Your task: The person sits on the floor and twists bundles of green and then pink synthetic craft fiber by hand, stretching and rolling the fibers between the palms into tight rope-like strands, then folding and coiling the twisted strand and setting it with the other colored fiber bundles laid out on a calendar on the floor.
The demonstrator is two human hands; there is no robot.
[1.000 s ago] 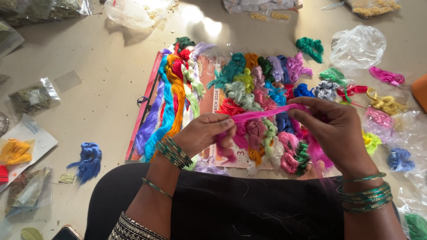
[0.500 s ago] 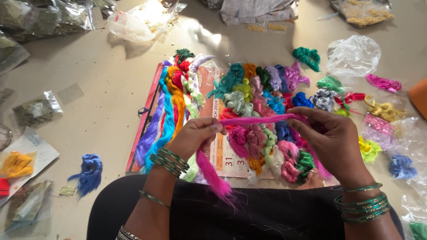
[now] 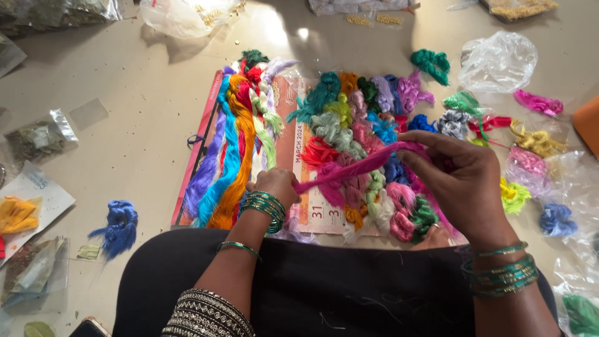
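Pale, speckled floor spreads under a calendar sheet (image 3: 299,156) heaped with soft, crinkled thread bundles (image 3: 349,131) of many colours. Over that sheet, the left hand (image 3: 274,185) is clenched on one end of a pink thread strand (image 3: 359,166), its fingertips hidden behind the knuckles. The right hand (image 3: 458,178) pinches the strand's other end, pulled taut between them. Left of the sheet lies a glossy blue skein (image 3: 118,226); clear plastic bags (image 3: 499,59) beyond it are hard to make out.

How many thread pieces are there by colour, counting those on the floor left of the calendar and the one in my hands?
Blue bundle: 1
Orange bundle: 1
Pink strand, stretched between left hand and right hand: 1
Total: 3
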